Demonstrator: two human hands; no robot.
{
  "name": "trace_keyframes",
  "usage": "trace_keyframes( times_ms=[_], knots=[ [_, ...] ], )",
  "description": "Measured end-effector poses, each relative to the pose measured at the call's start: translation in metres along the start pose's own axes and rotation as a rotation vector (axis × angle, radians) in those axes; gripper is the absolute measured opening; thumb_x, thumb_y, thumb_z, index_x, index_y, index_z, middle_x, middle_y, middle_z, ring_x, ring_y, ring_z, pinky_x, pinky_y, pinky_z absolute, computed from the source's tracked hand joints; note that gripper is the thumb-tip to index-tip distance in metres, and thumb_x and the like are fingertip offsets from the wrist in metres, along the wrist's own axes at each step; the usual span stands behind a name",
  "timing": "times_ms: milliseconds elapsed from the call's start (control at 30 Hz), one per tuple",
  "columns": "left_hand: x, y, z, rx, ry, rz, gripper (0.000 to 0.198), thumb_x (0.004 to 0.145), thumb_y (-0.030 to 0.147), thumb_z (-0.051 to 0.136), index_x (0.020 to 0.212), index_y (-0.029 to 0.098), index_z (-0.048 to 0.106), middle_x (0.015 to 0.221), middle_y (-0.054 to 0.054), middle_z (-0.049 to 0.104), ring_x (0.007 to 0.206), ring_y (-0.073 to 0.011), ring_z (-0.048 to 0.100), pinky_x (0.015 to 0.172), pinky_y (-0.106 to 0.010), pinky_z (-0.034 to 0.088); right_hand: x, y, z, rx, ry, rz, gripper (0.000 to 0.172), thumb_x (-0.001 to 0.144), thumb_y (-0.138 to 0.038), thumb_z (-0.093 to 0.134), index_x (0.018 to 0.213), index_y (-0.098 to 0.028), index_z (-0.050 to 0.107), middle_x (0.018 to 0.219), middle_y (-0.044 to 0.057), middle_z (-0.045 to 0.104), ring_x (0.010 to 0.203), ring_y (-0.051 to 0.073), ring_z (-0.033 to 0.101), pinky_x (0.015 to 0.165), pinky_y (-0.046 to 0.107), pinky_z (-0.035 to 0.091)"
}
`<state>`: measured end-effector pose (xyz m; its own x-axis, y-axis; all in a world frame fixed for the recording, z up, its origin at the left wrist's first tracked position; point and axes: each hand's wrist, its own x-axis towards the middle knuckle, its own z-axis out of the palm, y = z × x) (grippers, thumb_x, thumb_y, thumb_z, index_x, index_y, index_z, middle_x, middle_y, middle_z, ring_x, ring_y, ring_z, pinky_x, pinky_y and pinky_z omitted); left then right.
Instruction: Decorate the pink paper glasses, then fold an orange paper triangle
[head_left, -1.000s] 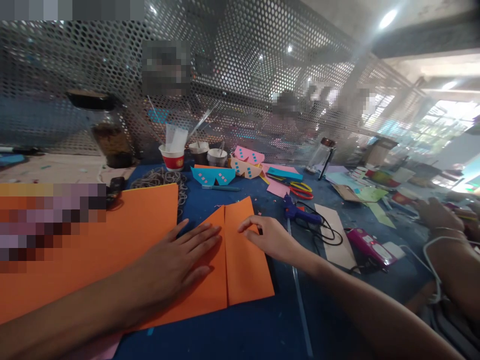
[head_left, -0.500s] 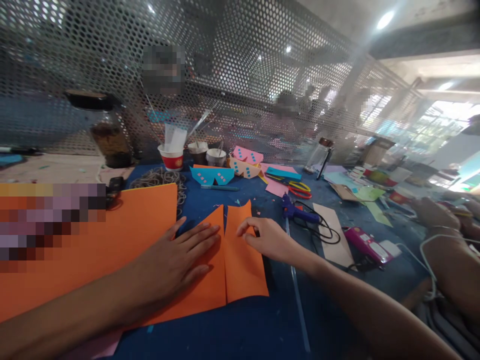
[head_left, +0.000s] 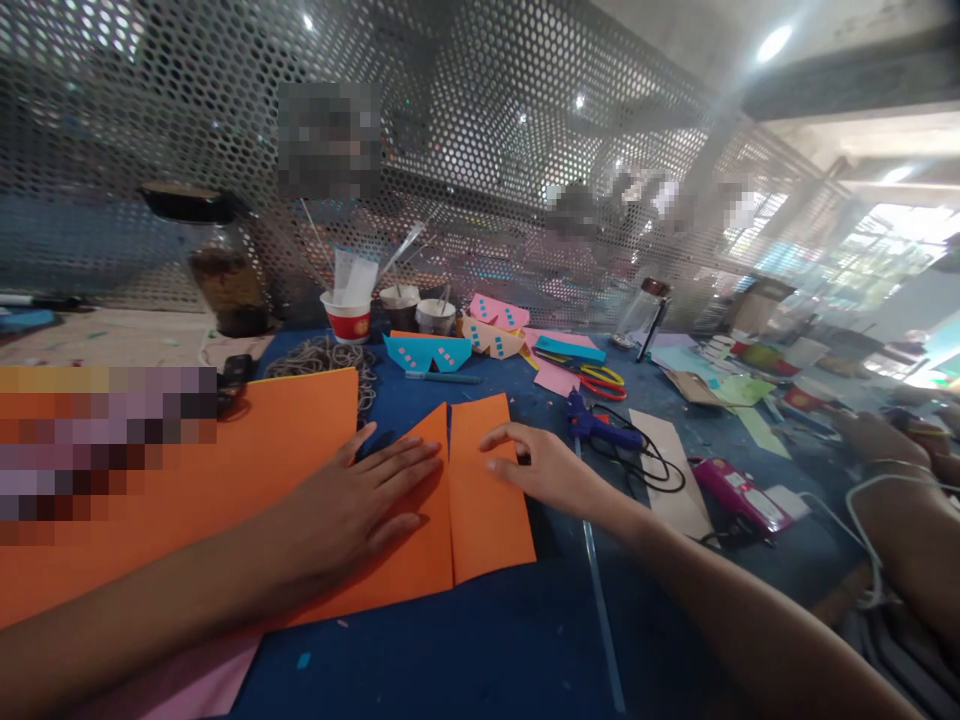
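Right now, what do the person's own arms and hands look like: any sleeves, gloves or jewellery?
Both forearms are bare as far as the picture shows, with no sleeve in view. The left hand and right hand wear no gloves, and no ring, watch or bracelet shows on either. No markings are visible.

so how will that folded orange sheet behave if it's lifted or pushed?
The folded orange sheet is thin paper lying flat, so probably light and floppy. The left hand and right hand press its flaps down; released, they may spring up. It likely slides easily on the blue table.
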<state>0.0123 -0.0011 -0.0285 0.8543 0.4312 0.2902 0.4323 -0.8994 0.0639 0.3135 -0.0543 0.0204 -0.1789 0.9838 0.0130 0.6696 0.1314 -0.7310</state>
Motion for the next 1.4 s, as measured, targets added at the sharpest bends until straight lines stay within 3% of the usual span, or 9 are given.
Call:
trace_keyframes(
  times_ms=[200, 333, 500, 733, 933, 1100, 1267, 1400],
  knots=[
    [-0.002, -0.003, 0.001, 0.003, 0.048, 0.059, 0.053, 0.115, 0.044, 0.046, 0.166, 0.035, 0.047, 0.166, -0.001, 0.061, 0.152, -0.0255, 0.056, 0.134, -0.045, 0.019, -0.001, -0.002, 0.004, -0.031, 0.007, 0.018, 0.021, 0.094, -0.016, 0.065, 0.107, -0.025, 0.08, 0.118, 0.001, 0.083, 0.094, 0.018, 0.072, 0.093, 0.035, 0.049],
    [-0.007, 0.002, 0.01, 0.011, 0.077, 0.04, 0.063, 0.111, 0.061, 0.048, 0.169, 0.035, 0.044, 0.163, -0.003, 0.064, 0.15, -0.0293, 0.058, 0.133, -0.047, 0.021, 0.0, -0.004, 0.005, -0.039, 0.003, 0.032, 0.022, 0.095, -0.014, 0.064, 0.103, -0.025, 0.081, 0.116, 0.001, 0.084, 0.097, 0.019, 0.073, 0.095, 0.036, 0.049],
    [-0.009, 0.003, 0.017, 0.075, 0.083, 0.046, 0.069, 0.111, 0.065, 0.046, 0.172, 0.034, 0.038, 0.164, -0.005, 0.062, 0.151, -0.0316, 0.057, 0.133, -0.05, 0.014, -0.001, -0.007, 0.005, -0.054, -0.026, 0.024, 0.023, 0.094, -0.013, 0.062, 0.101, -0.025, 0.081, 0.112, 0.001, 0.084, 0.1, 0.02, 0.074, 0.094, 0.035, 0.048],
    [-0.008, 0.002, 0.016, 0.07, 0.065, 0.026, 0.065, 0.112, 0.065, 0.04, 0.17, 0.036, 0.042, 0.164, -0.004, 0.063, 0.152, -0.0297, 0.056, 0.135, -0.049, 0.007, -0.003, -0.006, 0.005, -0.108, -0.053, 0.018, 0.029, 0.088, -0.008, 0.061, 0.098, -0.025, 0.083, 0.101, -0.001, 0.083, 0.082, 0.016, 0.068, 0.077, 0.03, 0.043],
    [-0.012, 0.004, 0.018, 0.042, 0.071, 0.018, 0.067, 0.112, 0.061, 0.045, 0.173, 0.038, 0.031, 0.166, -0.002, 0.061, 0.154, -0.0272, 0.054, 0.136, -0.047, 0.001, -0.003, -0.006, 0.001, -0.087, -0.065, 0.019, 0.023, 0.093, -0.012, 0.063, 0.1, -0.025, 0.081, 0.105, -0.001, 0.083, 0.087, 0.017, 0.07, 0.081, 0.031, 0.045],
    [-0.01, 0.0, 0.018, 0.02, 0.063, 0.019, 0.062, 0.112, 0.061, 0.046, 0.169, 0.037, 0.042, 0.164, -0.005, 0.063, 0.153, -0.0291, 0.055, 0.136, -0.052, 0.008, -0.001, -0.002, -0.002, -0.053, -0.056, 0.0, 0.015, 0.1, -0.028, 0.07, 0.113, -0.025, 0.078, 0.121, 0.003, 0.082, 0.105, 0.02, 0.073, 0.091, 0.033, 0.049],
    [-0.002, -0.005, 0.016, 0.036, 0.112, 0.025, 0.06, 0.112, 0.062, 0.046, 0.163, 0.032, 0.051, 0.16, -0.007, 0.066, 0.15, -0.0308, 0.058, 0.135, -0.053, 0.012, -0.002, -0.001, -0.001, -0.02, -0.035, -0.016, 0.019, 0.097, -0.019, 0.068, 0.113, -0.025, 0.077, 0.125, 0.002, 0.081, 0.112, 0.02, 0.073, 0.094, 0.033, 0.049],
    [0.0, -0.002, 0.013, 0.005, 0.095, 0.051, 0.051, 0.114, 0.05, 0.046, 0.163, 0.034, 0.051, 0.158, -0.004, 0.069, 0.146, -0.0268, 0.061, 0.135, -0.049, 0.019, -0.002, -0.001, 0.002, -0.036, -0.023, 0.012, 0.02, 0.096, -0.017, 0.066, 0.109, -0.025, 0.078, 0.121, 0.002, 0.082, 0.104, 0.02, 0.074, 0.091, 0.034, 0.05]
  ],
)
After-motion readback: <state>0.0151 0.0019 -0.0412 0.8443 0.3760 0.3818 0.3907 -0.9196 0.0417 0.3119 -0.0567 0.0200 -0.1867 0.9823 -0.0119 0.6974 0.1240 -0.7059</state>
